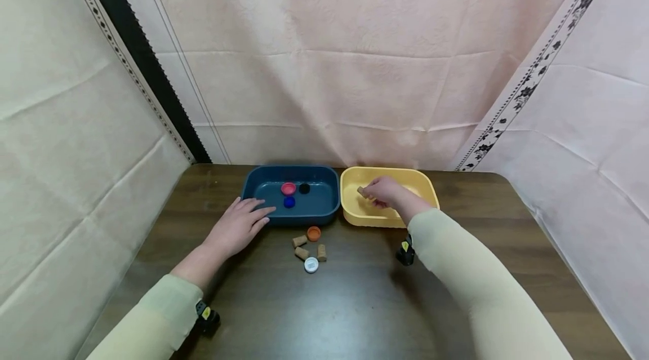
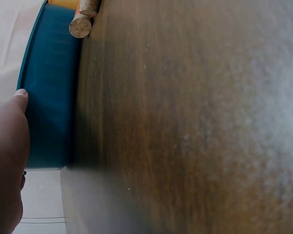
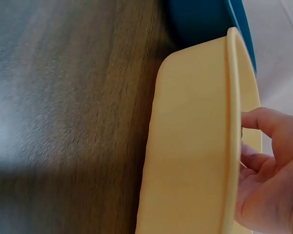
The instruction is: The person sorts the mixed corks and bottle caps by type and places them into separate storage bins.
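Observation:
In the head view my right hand (image 1: 387, 192) pinches a cork (image 1: 361, 191) over the inside of the yellow tray (image 1: 372, 220). The right wrist view shows the right hand's fingers behind the tray's near wall, which hides most of the cork. My left hand (image 1: 238, 227) lies at the near left corner of the blue tray (image 1: 309, 220), fingers spread and holding nothing. Inside the blue tray are a pink cap (image 1: 288, 189), a black cap (image 1: 304, 188) and a blue cap (image 1: 289, 201).
In front of the blue tray lie three corks (image 1: 321, 252), an orange cap (image 1: 314, 234) and a white cap (image 1: 311, 265) on the brown wooden table (image 1: 345, 315). The two trays stand side by side at the table's back edge, against a hanging pale cloth (image 1: 324, 89).

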A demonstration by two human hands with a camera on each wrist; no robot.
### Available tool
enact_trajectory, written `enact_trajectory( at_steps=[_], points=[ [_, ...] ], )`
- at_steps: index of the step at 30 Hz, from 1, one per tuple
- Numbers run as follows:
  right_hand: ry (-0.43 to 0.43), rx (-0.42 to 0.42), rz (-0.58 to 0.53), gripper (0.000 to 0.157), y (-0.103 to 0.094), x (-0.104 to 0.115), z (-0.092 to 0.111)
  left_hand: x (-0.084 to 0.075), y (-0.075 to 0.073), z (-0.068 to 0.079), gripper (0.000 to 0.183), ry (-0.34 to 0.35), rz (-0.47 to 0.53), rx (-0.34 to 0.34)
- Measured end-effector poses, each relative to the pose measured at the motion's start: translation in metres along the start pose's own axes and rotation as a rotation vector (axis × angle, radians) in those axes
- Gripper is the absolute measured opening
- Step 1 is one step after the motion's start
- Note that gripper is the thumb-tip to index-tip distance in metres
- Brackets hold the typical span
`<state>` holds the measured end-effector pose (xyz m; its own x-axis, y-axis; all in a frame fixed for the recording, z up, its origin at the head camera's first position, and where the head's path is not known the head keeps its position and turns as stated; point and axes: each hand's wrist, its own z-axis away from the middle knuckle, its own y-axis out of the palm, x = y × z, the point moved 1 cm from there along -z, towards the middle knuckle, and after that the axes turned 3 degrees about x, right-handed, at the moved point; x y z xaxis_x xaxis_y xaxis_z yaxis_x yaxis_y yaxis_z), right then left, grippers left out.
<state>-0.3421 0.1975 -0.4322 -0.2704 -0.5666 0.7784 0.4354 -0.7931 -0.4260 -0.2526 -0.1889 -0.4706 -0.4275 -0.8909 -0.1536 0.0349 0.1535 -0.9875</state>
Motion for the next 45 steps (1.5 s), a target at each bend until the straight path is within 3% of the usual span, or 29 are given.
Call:
enact_trajectory(
  at_steps=[10, 24, 37, 45],
  points=[
    [0.083, -0.114, 0.060, 0.025, 0.001, -0.003, -0.019, -0.002, 0.000, 0.000, 0.042, 0.001, 0.007, 0.013],
    [0.125, -0.103, 0.190, 0.044, 0.001, -0.011, -0.034, -0.003, -0.003, 0.001, 0.042, -0.002, 0.006, 0.002],
    [0.101, -0.142, 0.126, 0.035, -0.004, -0.017, -0.032, -0.004, -0.001, -0.001, 0.042, 0.002, 0.015, 0.000],
    [0.071, -0.210, 0.078, 0.050, -0.002, -0.019, -0.027, -0.002, -0.001, 0.002, 0.042, -0.008, 0.014, 0.000]
  ],
)
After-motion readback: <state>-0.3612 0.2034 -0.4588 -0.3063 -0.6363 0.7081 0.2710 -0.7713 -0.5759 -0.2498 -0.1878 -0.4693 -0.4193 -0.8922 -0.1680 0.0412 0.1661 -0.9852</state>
